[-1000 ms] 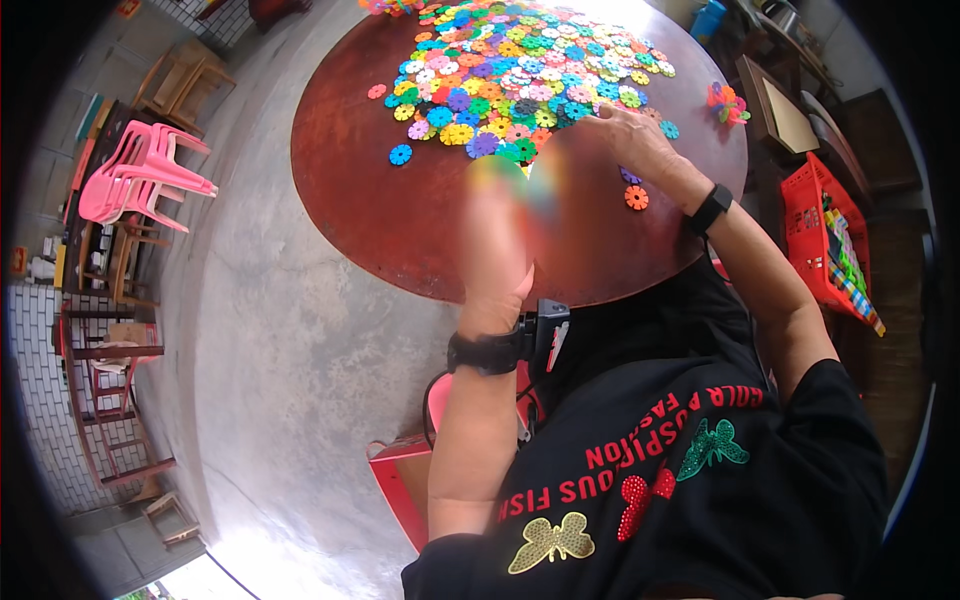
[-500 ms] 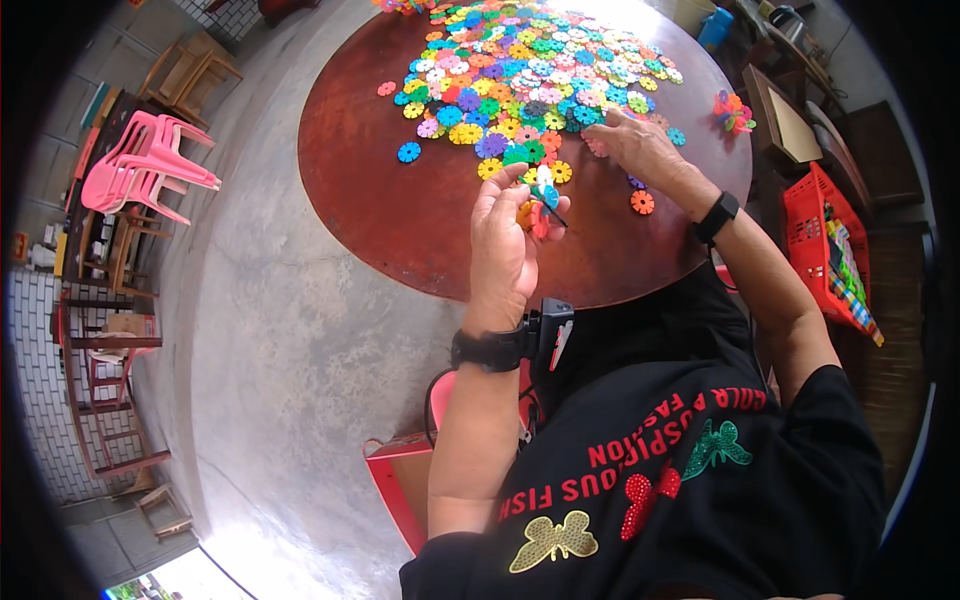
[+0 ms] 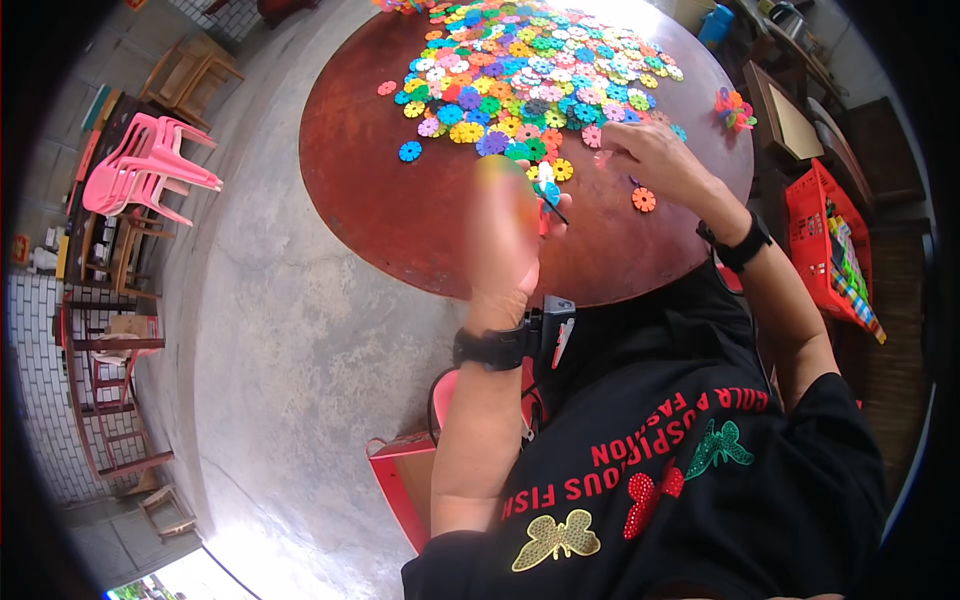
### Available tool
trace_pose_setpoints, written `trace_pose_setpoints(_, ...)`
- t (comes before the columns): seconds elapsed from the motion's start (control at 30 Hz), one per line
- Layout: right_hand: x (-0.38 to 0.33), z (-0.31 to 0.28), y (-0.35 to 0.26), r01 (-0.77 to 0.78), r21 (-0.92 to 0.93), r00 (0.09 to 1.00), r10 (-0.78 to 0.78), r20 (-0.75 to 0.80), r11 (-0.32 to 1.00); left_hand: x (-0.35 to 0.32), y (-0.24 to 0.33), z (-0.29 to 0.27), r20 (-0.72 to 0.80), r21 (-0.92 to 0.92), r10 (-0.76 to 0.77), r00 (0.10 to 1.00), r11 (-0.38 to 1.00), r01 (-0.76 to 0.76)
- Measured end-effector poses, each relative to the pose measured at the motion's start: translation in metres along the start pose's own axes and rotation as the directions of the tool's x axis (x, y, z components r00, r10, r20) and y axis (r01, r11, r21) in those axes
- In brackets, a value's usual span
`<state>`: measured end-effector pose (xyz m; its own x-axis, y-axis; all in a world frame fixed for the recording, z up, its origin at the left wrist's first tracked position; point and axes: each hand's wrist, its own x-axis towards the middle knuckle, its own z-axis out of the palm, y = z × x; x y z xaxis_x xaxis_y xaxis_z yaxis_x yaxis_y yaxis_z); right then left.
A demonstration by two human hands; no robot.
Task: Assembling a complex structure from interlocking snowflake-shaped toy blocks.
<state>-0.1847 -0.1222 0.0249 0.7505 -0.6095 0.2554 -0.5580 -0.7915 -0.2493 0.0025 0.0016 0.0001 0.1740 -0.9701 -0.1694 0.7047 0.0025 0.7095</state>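
Observation:
Over the near part of the round table, my left hand (image 3: 505,225) is closed around a small cluster of joined flower-shaped discs (image 3: 547,188). White and blue discs show beside the fingers, and a thin dark piece sticks out to the right. A blurred patch covers part of this hand. To its right, my right hand (image 3: 655,160) hovers above the tabletop with fingers bent, pinching a pink flower disc (image 3: 602,158) at the fingertips. Beyond both hands spreads a big heap of colourful flower discs (image 3: 530,80). An orange disc (image 3: 643,199) lies below my right hand.
The round red-brown table (image 3: 380,215) bears everything. A built-up flower cluster (image 3: 733,110) sits near its right edge. A red basket (image 3: 815,240) with colourful contents stands at the right. Stacked pink chairs (image 3: 145,165) stand at the left, and a red box (image 3: 400,480) is beside my left forearm.
My right hand has drawn slightly back toward me with the pink disc at its fingertips. The left hand keeps its place with the cluster.

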Motion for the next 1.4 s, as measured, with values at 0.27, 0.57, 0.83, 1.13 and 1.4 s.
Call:
trace_pose_setpoints(0.27,-0.026,-0.003,-0.049,-0.076,0.490,0.969,0.181,-0.170,0.868,-0.001,0.000,0.004,0.042,0.096,-0.019,0.999,0.995,0.015)
trace_pose_setpoints(0.57,-0.033,-0.004,-0.057,-0.058,0.559,0.973,0.173,-0.155,0.827,-0.004,-0.006,0.015,0.074,0.141,-0.074,0.994,0.988,0.063)
trace_pose_setpoints(0.83,-0.036,0.006,-0.051,0.116,0.471,0.969,0.004,-0.247,0.874,-0.006,-0.002,0.019,0.073,0.162,-0.102,0.992,0.983,0.089)
trace_pose_setpoints(1.13,-0.039,0.010,-0.059,0.072,0.462,0.975,0.036,-0.221,0.884,-0.007,-0.002,0.017,0.088,0.125,-0.127,0.988,0.985,0.115)
trace_pose_setpoints(1.4,-0.037,0.007,-0.059,0.007,0.549,0.958,0.152,-0.245,0.836,-0.004,0.001,0.010,0.037,0.037,-0.125,0.991,0.992,0.124)
